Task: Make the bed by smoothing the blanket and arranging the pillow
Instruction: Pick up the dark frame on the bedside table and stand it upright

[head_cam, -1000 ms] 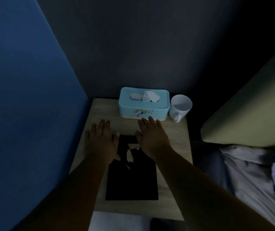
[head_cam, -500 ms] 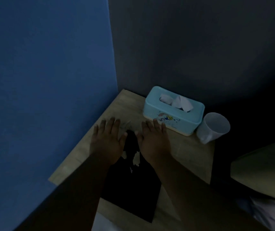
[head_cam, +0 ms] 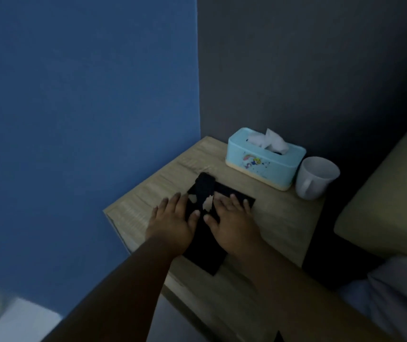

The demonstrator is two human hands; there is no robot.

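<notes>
Big blue wall point(head_cam: 74, 119) on the left, meeting a dark grey wall point(head_cam: 296, 70) at a corner. Under the corner, a light wooden bedside table point(head_cam: 283, 225). To the right of it, a big yellow-green soft pad point(head_cam: 390, 206); hard to tell if pillow or bed head. Low in the right corner, pale crumpled bedding point(head_cam: 399, 292), well apart from both hands. Two bare arms reaching in from the bottom. Left hand point(head_cam: 170, 225) lying flat, fingers straight and a little apart, thumb on a flat black sheet point(head_cam: 204, 255), other fingers on the wood just beside it. Right hand point(head_cam: 234, 225) flat on the same black sheet, fingers straight and a little apart too. Both holding nothing. Small pale marks on the sheet between the hands. At the back of the table, a light blue tissue box point(head_cam: 264, 166). Just beside it on the right, a white mug point(head_cam: 316, 178), handle toward the front. On top of the box, a white tissue point(head_cam: 269, 141) sticking up.
</notes>
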